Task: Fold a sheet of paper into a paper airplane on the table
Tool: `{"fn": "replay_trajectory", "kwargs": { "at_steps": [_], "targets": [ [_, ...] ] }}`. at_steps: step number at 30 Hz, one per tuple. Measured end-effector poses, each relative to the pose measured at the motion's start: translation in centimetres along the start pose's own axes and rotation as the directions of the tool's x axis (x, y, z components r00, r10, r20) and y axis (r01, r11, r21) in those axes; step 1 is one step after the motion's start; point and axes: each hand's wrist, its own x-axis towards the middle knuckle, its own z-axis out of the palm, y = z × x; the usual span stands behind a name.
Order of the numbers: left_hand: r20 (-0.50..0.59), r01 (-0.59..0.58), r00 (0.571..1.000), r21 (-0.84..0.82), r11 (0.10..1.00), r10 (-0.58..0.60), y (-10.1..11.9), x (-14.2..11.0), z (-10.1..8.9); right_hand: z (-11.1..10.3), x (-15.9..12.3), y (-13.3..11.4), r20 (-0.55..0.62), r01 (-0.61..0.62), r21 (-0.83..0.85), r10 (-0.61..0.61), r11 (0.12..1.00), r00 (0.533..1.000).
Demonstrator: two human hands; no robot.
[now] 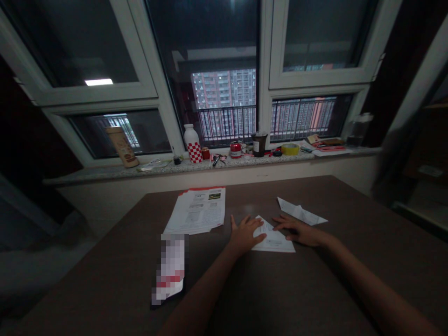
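A sheet of printed paper folded into a triangle [275, 241] lies flat on the brown table [301, 289], its long edge towards me. My left hand [245, 235] rests on its left side with the fingers spread. On its right slope lies my right hand [301, 232], fingers stretched out and touching the paper. Just beyond the right hand is a folded paper boat [301, 213], lying on its side. To the left of my left hand sits a stack of printed sheets [199, 212] with a red edge at the back.
A phone-like object [171, 268], its face pixelated, lies at the left of the table. On the windowsill [157, 171] behind stand a tan tumbler [122, 147], a white bottle with red checks [193, 143], a dark cup [259, 144], yellow tape [290, 149] and a clear jug [359, 130].
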Motion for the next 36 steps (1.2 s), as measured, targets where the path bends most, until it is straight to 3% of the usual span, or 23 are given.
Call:
{"fn": "replay_trajectory", "kwargs": {
  "at_steps": [10, 19, 24, 31, 36],
  "targets": [
    [-0.004, -0.011, 1.0, -0.002, 1.0, 0.011, -0.2, 0.0, 0.2, -0.3, -0.3, 0.3, 0.027, 0.027, 0.0, -0.027, 1.0, 0.999],
    [-0.095, -0.026, 0.995, 0.057, 0.998, 0.031, -0.5, 0.4, -0.5, 1.0, -0.1, -1.3, -0.15, -0.023, -0.103, 0.008, 0.994, 0.989],
    [-0.128, 0.034, 0.992, 0.075, 0.997, -0.024, -0.2, 0.5, -0.2, 2.0, 0.5, -2.5, -0.215, -0.067, -0.14, 0.035, 0.988, 0.976],
    [-0.053, 0.068, 0.996, 0.005, 0.998, -0.068, -0.1, 0.4, 0.3, 2.5, 1.9, -2.8, -0.315, -0.003, -0.159, -0.048, 0.987, 0.948],
    [0.002, 0.057, 0.998, 0.019, 0.998, -0.057, -0.5, 0.5, 0.2, 2.9, 3.3, -2.5, -0.39, -0.033, -0.214, -0.054, 0.976, 0.919]
  ]
}}
